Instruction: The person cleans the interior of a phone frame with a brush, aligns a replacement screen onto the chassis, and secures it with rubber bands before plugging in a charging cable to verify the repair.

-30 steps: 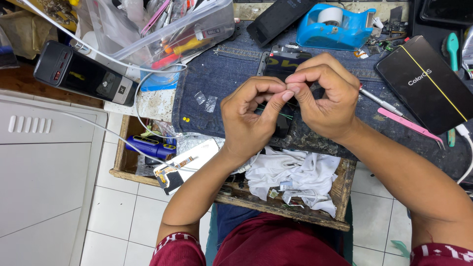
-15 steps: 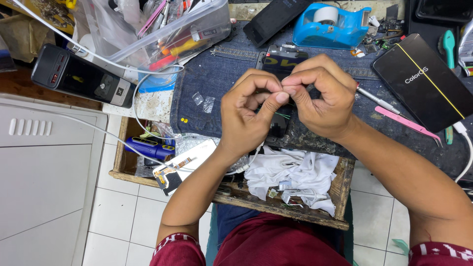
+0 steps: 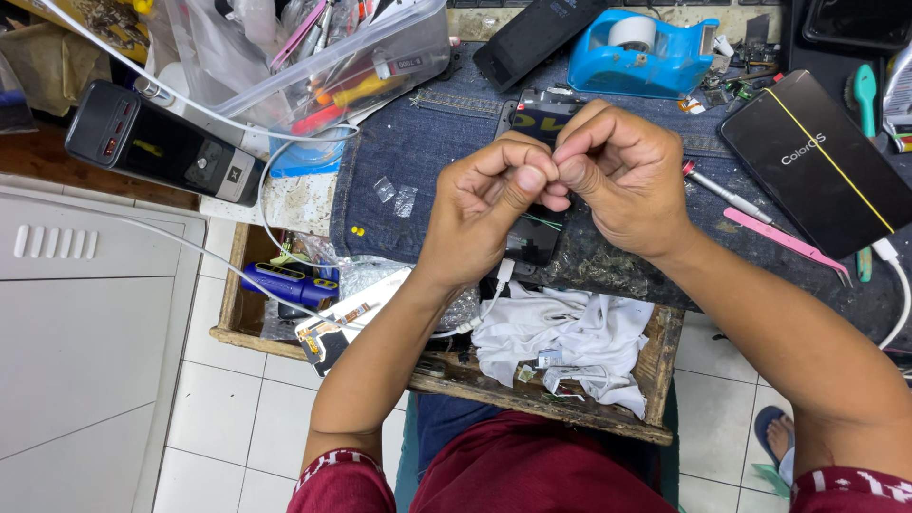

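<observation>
Both hands, left hand (image 3: 489,214) and right hand (image 3: 617,176), pinch fingertips together on something too small to make out, above the dark phone (image 3: 534,233) mid-workbench on denim cloth (image 3: 418,161), where I'd say a slip could drop it into clutter.

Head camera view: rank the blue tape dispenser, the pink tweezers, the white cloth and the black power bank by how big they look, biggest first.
1. white cloth
2. black power bank and blue tape dispenser: look about alike, so unranked
3. pink tweezers: long but very thin
</observation>
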